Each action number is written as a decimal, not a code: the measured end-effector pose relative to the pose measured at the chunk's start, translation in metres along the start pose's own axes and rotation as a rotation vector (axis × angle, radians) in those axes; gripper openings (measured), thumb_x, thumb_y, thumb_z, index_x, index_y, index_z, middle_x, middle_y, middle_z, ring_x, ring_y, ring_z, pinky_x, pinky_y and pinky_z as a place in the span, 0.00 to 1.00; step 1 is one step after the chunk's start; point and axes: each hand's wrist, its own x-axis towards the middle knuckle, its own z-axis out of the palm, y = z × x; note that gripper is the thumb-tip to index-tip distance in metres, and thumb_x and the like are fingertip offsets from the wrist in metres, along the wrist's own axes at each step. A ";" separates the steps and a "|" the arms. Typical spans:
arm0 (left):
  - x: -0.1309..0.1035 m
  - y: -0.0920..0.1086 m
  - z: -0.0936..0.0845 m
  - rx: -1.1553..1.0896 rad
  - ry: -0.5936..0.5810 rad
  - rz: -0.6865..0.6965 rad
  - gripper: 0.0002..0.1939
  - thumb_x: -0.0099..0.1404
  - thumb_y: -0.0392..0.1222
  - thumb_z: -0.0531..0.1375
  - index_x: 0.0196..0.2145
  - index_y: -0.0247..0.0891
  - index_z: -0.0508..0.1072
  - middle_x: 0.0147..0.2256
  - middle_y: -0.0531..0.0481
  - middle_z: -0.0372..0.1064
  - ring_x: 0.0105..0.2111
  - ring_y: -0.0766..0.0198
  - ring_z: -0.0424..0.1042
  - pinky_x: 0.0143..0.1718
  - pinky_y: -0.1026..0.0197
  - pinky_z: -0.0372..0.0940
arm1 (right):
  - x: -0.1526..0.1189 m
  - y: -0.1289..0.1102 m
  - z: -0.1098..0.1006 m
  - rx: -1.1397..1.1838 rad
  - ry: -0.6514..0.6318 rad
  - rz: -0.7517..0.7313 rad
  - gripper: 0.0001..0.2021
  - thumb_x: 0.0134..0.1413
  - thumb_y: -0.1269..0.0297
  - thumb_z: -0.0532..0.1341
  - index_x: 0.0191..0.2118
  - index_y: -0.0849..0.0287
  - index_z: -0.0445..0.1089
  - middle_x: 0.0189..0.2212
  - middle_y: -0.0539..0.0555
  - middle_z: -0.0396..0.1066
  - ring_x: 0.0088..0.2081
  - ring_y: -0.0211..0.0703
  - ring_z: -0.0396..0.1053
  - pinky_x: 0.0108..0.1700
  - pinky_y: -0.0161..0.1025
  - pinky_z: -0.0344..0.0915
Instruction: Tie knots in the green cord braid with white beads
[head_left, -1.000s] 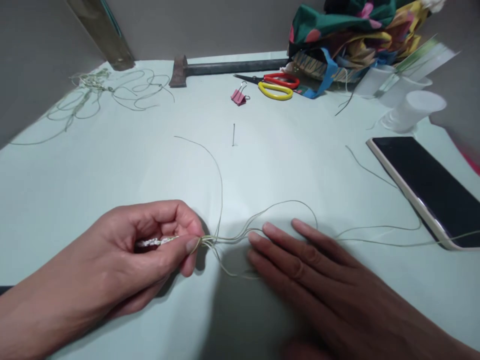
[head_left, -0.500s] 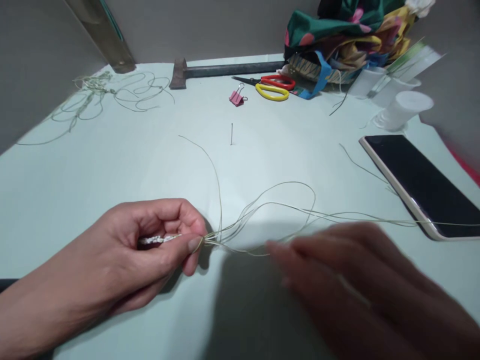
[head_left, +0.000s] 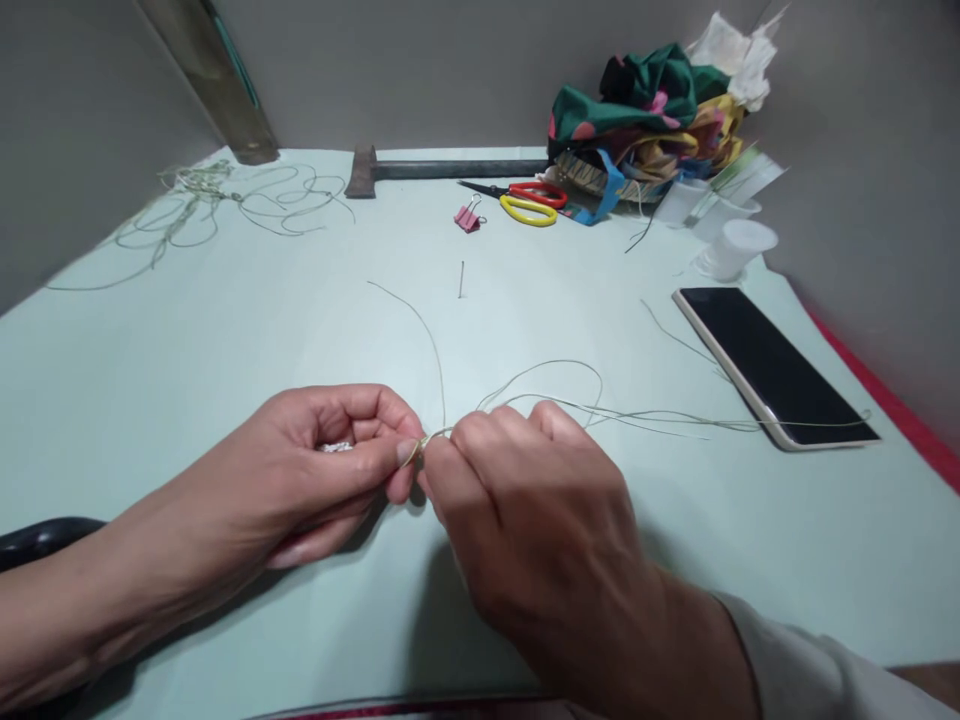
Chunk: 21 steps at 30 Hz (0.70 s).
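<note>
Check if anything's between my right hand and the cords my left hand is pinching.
Nothing visible is. Your right hand is right at the cords, close beside your left hand, though its fingertips are partly hidden. The pin, pink clip and scissors lie farther back, outside that gap.

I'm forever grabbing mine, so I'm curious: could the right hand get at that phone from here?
Probably yes: the phone lies off to the side of the right hand, with just thin cords running between. The hand is at those cords, though.
</note>
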 end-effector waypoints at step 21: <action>0.007 0.002 0.002 0.108 0.089 0.173 0.13 0.69 0.46 0.76 0.33 0.38 0.81 0.29 0.55 0.73 0.17 0.78 0.53 0.17 0.75 0.46 | -0.045 -0.038 -0.005 0.119 -0.027 0.052 0.13 0.68 0.77 0.63 0.33 0.52 0.72 0.29 0.48 0.74 0.29 0.41 0.72 0.31 0.38 0.67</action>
